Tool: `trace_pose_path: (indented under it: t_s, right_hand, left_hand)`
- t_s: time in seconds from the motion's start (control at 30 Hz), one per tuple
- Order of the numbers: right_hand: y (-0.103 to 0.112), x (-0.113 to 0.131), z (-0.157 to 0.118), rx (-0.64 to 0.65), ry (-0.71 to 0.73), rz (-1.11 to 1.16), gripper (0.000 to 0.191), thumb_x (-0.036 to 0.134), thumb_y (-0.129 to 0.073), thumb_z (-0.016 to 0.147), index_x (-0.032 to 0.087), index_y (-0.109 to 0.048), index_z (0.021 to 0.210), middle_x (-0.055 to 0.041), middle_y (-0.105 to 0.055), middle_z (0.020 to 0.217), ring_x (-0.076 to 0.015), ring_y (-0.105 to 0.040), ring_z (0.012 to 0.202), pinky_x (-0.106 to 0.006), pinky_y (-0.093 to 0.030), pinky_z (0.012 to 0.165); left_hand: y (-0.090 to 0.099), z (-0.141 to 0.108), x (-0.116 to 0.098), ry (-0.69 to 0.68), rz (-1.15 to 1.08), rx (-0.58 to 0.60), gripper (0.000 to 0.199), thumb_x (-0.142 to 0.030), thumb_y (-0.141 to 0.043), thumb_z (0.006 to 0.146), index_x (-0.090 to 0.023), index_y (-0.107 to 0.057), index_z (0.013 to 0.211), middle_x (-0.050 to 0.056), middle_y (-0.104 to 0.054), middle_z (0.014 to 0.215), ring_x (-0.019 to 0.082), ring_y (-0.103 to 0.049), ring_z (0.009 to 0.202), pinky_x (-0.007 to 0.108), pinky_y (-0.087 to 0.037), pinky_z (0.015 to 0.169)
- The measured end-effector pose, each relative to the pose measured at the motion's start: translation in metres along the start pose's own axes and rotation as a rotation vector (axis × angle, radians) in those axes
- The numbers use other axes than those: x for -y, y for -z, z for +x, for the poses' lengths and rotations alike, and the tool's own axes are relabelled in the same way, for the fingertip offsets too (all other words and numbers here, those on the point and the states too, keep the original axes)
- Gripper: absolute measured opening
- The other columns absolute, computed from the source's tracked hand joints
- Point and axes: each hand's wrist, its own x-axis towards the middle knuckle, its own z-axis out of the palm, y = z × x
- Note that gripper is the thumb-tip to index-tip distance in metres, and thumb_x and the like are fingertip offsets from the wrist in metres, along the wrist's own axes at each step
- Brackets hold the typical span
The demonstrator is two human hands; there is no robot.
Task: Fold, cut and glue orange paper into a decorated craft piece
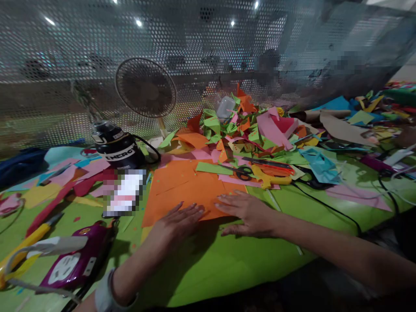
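Note:
Orange paper lies flat on the green tabletop in front of me, with an edge or crease running across it. My left hand rests palm down on its near edge, fingers stretched out. From the right, my right hand lies on the paper's near right part with its fingers spread and the thumb apart. Just beyond the paper are dark-handled scissors beside a green paper strip. A yellow glue gun lies to the right of them.
A heap of coloured paper scraps fills the back middle. A fan and a black bottle stand behind on the left. Nearer are a blurred-out phone and a purple power bank-like device with cables. A perforated metal screen closes the back.

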Motion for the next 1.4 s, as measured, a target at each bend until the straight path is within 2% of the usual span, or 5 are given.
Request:
trace_pose_path:
  t_s: [0.27, 0.6, 0.83, 1.03, 1.4]
  right_hand:
    - [0.015, -0.03, -0.012, -0.128, 0.165, 0.177, 0.033, 0.008, -0.049, 0.083, 0.017, -0.075, 0.101, -0.0113, -0.073, 0.112, -0.0227, -0.066, 0.107, -0.042, -0.049, 0.094]
    - [0.027, -0.017, 0.017, 0.119, -0.341, 0.219, 0.037, 0.045, -0.053, 0.092, 0.015, -0.067, 0.074, -0.0037, -0.065, 0.068, -0.0166, -0.059, 0.063, -0.027, -0.042, 0.057]
    - [0.012, -0.012, 0.012, -0.16, -0.247, 0.029, 0.047, 0.031, -0.047, 0.097, 0.014, -0.044, 0.141, -0.0151, -0.05, 0.144, -0.0259, -0.047, 0.132, -0.044, -0.041, 0.106]
    - [-0.004, -0.008, 0.006, 0.147, 0.05, 0.022, 0.064, 0.055, -0.035, 0.097, 0.01, -0.044, 0.142, -0.0138, -0.041, 0.15, -0.0249, -0.031, 0.142, -0.047, -0.027, 0.116]
    - [-0.008, -0.014, 0.007, 0.208, 0.014, 0.131, 0.07, 0.06, -0.035, 0.095, 0.013, -0.038, 0.146, -0.0126, -0.036, 0.152, -0.0247, -0.026, 0.145, -0.047, -0.019, 0.12]
  left_hand:
    - [0.014, 0.008, -0.01, -0.062, -0.092, 0.044, 0.037, -0.027, -0.035, 0.1, -0.028, -0.06, 0.128, 0.006, -0.063, 0.131, 0.021, -0.058, 0.122, 0.047, -0.043, 0.106]
    - [0.01, 0.033, -0.032, 0.391, -0.293, -0.069, 0.036, -0.042, -0.047, 0.093, -0.019, -0.065, 0.073, 0.008, -0.069, 0.082, 0.017, -0.064, 0.072, 0.03, -0.053, 0.065]
    - [0.001, 0.043, -0.022, 0.613, -0.308, -0.041, 0.044, -0.044, -0.043, 0.093, -0.02, -0.048, 0.056, 0.003, -0.055, 0.066, 0.016, -0.054, 0.063, 0.029, -0.043, 0.058]
    - [-0.001, 0.046, -0.016, 0.708, -0.224, 0.008, 0.041, -0.045, -0.051, 0.088, -0.021, -0.047, 0.055, 0.0, -0.056, 0.06, 0.015, -0.052, 0.056, 0.029, -0.04, 0.054]
    - [-0.015, 0.016, -0.025, 0.227, 0.273, -0.038, 0.057, -0.047, -0.047, 0.093, -0.028, -0.037, 0.146, 0.008, -0.049, 0.146, 0.028, -0.045, 0.133, 0.046, -0.036, 0.107]
